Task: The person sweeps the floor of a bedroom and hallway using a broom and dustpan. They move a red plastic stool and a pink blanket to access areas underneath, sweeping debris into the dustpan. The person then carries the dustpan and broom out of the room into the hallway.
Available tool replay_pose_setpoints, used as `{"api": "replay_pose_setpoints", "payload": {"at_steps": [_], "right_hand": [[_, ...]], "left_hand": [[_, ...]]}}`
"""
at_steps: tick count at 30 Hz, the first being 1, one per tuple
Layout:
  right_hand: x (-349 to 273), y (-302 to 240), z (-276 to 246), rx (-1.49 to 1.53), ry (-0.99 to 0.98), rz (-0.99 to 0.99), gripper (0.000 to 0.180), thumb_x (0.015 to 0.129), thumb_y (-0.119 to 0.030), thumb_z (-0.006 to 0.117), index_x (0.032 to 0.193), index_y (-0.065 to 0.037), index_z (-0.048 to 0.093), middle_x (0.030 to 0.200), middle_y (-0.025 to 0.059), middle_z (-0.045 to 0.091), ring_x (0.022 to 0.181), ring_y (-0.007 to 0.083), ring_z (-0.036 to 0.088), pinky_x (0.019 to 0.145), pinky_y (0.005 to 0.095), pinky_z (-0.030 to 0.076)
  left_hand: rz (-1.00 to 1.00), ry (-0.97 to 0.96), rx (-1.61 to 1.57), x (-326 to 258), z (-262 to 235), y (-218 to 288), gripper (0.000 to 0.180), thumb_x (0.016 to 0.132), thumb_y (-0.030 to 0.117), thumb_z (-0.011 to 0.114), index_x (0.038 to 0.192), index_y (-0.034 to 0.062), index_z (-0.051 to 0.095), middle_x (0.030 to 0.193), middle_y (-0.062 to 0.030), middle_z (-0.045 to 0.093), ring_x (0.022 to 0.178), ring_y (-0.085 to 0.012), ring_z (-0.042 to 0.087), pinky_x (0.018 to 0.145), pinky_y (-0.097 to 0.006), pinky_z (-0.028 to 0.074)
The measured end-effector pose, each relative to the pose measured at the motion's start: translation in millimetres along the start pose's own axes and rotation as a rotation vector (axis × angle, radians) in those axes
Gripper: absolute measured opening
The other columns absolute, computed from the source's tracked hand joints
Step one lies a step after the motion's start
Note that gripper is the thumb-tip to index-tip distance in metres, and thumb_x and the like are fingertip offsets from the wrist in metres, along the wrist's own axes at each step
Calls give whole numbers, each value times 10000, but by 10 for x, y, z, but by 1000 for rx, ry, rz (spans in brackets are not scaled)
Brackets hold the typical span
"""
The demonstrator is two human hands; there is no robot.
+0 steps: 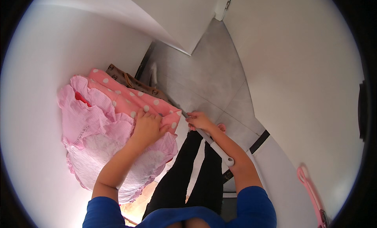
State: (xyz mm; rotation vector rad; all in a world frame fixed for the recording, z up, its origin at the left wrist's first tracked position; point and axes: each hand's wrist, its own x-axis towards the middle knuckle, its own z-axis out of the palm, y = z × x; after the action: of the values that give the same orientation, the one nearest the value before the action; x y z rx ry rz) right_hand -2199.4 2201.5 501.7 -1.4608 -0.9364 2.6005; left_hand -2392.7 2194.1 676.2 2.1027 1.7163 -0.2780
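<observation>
My left hand (148, 127) lies on a pink cloth with white dots (129, 100), its fingers a little bent and the thumb apart. That cloth is heaped with a pale pink ruffled cloth (84, 124) at the left wall. My right hand (198, 121) is closed around a grey pole (205, 136) with a white grip end (223, 154) that has a hanging hole. The grip end slants back along my right forearm. The pole's far end runs down past the cloth's edge, where its head cannot be made out.
Behind the dotted cloth stands a brown patterned bag (131, 81). A blurry white object (153, 74) is on the grey tiled floor (200, 70) beside it. White walls close in on both sides, and a pink strap (310, 190) hangs at the lower right.
</observation>
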Motion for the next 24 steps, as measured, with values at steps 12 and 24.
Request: {"api": "replay_pose_setpoints", "payload": {"at_steps": [12,24], "right_hand": [[-6,43,165,-149,18,-80,359,753,-72,555,1100,15,523,549,65,525,408,125,499,371,255,407],[-1295,-515,-95,-563,170,-91,427,750,-76,547,1156,27,468,542,87,551,447,141,564,445,257,450]], "left_hand": [[16,40,10,-6,87,-35,322,715,342,571,820,37,569,729,-129,580,789,-290,547,878,-465,286],[131,264,-494,-672,-659,766,248,700,159,616,919,68,543,927,-71,552,903,-263,519,824,-378,368]]}}
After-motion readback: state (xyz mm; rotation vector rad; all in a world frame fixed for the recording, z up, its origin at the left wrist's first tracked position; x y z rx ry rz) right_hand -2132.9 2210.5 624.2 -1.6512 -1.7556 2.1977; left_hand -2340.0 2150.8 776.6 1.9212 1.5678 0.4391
